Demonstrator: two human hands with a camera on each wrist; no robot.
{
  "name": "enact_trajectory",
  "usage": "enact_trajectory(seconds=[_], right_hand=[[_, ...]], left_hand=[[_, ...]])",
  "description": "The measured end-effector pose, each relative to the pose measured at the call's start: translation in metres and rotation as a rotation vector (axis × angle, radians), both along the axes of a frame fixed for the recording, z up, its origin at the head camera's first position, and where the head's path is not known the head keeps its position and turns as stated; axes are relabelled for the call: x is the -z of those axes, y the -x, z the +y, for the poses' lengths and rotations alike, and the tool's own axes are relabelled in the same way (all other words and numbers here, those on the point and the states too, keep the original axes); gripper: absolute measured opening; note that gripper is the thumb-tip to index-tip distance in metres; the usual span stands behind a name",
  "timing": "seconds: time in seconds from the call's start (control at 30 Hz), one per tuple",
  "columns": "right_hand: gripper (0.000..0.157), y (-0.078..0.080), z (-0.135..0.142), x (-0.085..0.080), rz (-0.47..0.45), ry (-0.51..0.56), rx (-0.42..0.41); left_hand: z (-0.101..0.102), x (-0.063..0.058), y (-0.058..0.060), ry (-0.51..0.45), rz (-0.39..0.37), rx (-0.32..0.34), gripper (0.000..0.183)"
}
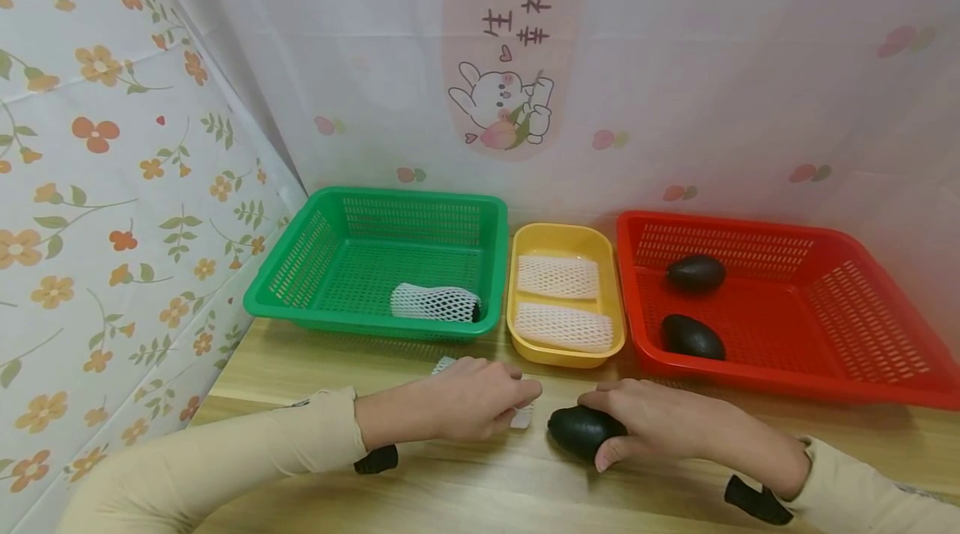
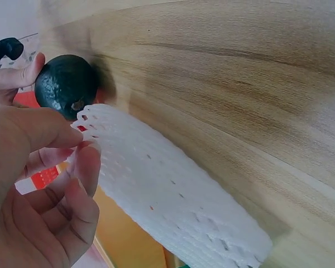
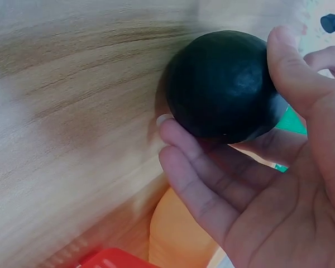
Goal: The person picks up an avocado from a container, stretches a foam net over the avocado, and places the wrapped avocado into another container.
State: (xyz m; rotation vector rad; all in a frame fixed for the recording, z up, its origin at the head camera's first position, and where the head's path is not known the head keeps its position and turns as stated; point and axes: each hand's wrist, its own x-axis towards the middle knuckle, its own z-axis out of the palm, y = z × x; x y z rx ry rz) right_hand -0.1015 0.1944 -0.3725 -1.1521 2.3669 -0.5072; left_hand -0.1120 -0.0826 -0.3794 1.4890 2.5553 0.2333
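Wood-grain tabletop (image 1: 480, 488) fills the foreground. The left hand (image 1: 474, 401) pinches the mouth of a white foam-net sleeve (image 2: 173, 184); near that mouth, the right hand (image 1: 652, 421) grips a dark avocado (image 1: 582, 432). A collapsed mouth might make the avocado snag and tear the mesh; a loose grip might let it roll.

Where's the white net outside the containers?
In the head view, the white net is at lower centre, pinched by the left hand, just left of the held dark fruit.
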Motion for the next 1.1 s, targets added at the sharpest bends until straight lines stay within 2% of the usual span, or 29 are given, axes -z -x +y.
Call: enact_trajectory(seconds=[0.3,0.47,0.6,1.1], right_hand=[[0.069,0.0013,0.0001,0.0011,-0.018,0.016,0.006],[0.063,0.0022,-0.0002,0.0020,-0.006,0.038,-0.013],[0.060,0.0028,-0.0001,0.0033,0.002,0.056,-0.028],[0.070,0.0000,-0.0029,0.0051,0.039,0.047,-0.017]], left_hand=[[0.0006,0.0002,-0.0001,-0.019,-0.015,0.031,0.020],[0.0012,0.0002,-0.0006,-0.018,-0.024,0.035,0.020],[0.0015,0.0007,-0.0011,-0.005,-0.012,0.039,0.020],[0.0010,0.0041,-0.0036,-0.001,0.017,0.060,0.014]])
